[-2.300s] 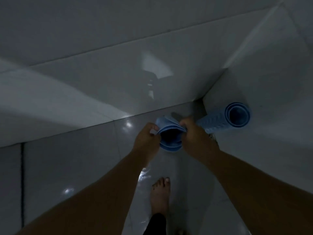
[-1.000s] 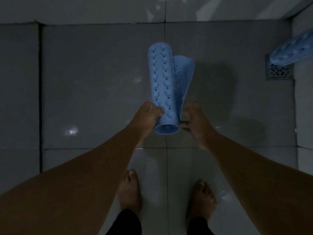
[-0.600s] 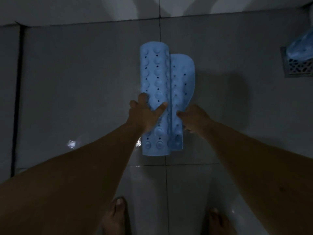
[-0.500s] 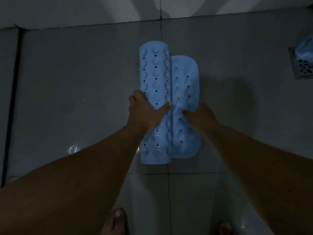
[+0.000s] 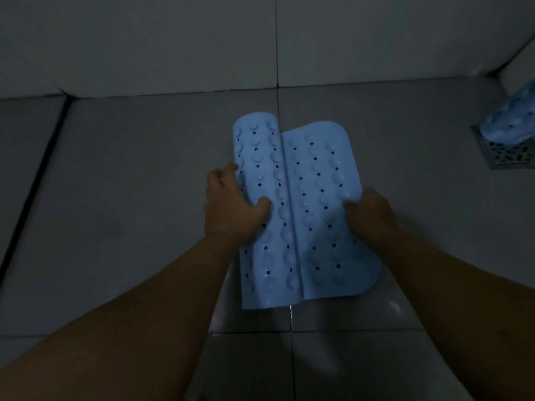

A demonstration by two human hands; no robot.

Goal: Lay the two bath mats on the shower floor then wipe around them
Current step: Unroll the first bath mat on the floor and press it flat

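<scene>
A light blue bath mat [image 5: 312, 215] with bumps and small holes lies partly unrolled on the grey shower floor [image 5: 130, 198] at the centre. Its left part is still a roll, and my left hand [image 5: 231, 206] grips that roll from the left side. My right hand [image 5: 370, 215] pinches the free flat edge on the right. The second blue mat [image 5: 512, 120] stays rolled up at the far right edge, resting over the drain.
A square metal drain grate [image 5: 509, 154] sits in the right corner under the rolled mat. White tiled walls [image 5: 173, 39] rise behind the floor and at the right. A dark grout line [image 5: 31, 183] runs along the left.
The mat went from held above the floor to lying on it. The flat part has grown wider as my right hand pulled its edge rightward while my left hand stayed on the roll.
</scene>
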